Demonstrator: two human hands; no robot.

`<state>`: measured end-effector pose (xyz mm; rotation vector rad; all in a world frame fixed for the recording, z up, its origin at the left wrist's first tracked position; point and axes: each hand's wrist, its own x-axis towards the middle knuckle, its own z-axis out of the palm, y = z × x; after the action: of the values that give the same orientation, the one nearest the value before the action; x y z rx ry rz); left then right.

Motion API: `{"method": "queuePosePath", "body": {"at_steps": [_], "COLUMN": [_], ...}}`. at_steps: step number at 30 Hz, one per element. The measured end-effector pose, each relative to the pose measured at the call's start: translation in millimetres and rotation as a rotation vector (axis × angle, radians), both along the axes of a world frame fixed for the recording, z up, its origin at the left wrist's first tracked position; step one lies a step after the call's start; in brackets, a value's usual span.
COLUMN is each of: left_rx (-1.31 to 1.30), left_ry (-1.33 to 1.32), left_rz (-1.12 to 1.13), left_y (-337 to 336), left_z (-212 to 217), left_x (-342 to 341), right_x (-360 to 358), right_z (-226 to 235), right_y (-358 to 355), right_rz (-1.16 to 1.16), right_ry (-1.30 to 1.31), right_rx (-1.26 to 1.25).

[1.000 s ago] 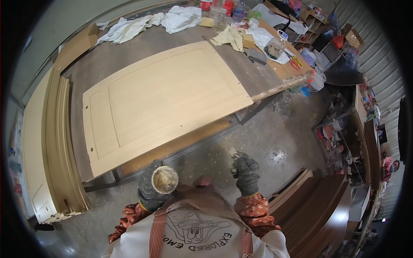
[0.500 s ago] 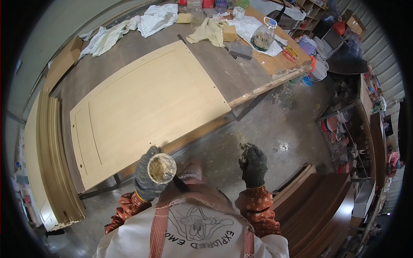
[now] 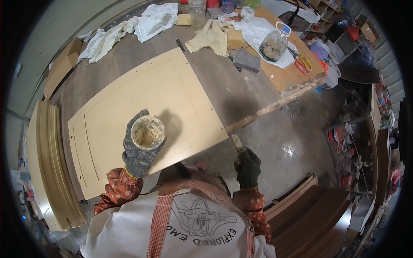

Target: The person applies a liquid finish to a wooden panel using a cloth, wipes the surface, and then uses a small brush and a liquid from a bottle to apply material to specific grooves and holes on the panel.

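Note:
My left hand (image 3: 138, 158), in a dark grey knit glove, is wrapped round a small round cup (image 3: 148, 132) with pale beige putty inside and smeared on its rim. It hovers over the near part of a pale cream cabinet panel (image 3: 180, 96), casting a shadow there. Small dark holes line the panel's edges, and a grooved frame runs along its left side. My right hand (image 3: 248, 168), gloved too, is closed round a small putty knife (image 3: 236, 141). That blade points forward, off the panel's near right corner and above the floor; the knife's handle is hidden in the glove.
The panel lies on a brown-grey workbench (image 3: 232, 96). On its far side are crumpled cloths (image 3: 213, 38), a grey block (image 3: 246, 61), a clear jug (image 3: 274, 45) and red-handled scissors (image 3: 303, 63). Several upright panels (image 3: 53, 167) stand left; dark brown boards (image 3: 309, 219) lie at right.
My left hand has carried the cup forward and left, from the panel's near edge to above its surface. My right hand has shifted slightly, and the knife blade shows more plainly.

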<state>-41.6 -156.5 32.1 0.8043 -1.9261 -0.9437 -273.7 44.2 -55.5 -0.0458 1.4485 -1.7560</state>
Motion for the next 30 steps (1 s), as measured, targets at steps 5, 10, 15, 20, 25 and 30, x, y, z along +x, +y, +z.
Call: {"method": "queuePosePath", "body": {"at_steps": [5,10,15,20,25,30], "left_rx": [0.443,0.155,0.106,0.092,-0.388,-0.008], "left_ry": [0.317,-0.17,-0.251,-0.151,-0.041,0.077], "left_rz": [-0.201,-0.188,-0.18,-0.023,0.067,0.002], "left_y": [-46,-48,-81,-111,-143,-213], "left_z": [-31,-3,-16,-14,-8,-6], "left_x": [-29,-119,-192,-298,-398,-470], "right_x": [-7,-48,-103,-184,-250,-296], "right_z": [9,11,38,53,70,65], "right_y": [5,7,-5,-13,-6,6], "right_rz": [-0.08,0.017,0.124,0.116,0.086,0.159], "right_ry": [0.064,0.463,0.366,0.171,0.253,0.32], "right_rx": [0.04,0.049,0.109,0.003,-0.047,0.023]}}
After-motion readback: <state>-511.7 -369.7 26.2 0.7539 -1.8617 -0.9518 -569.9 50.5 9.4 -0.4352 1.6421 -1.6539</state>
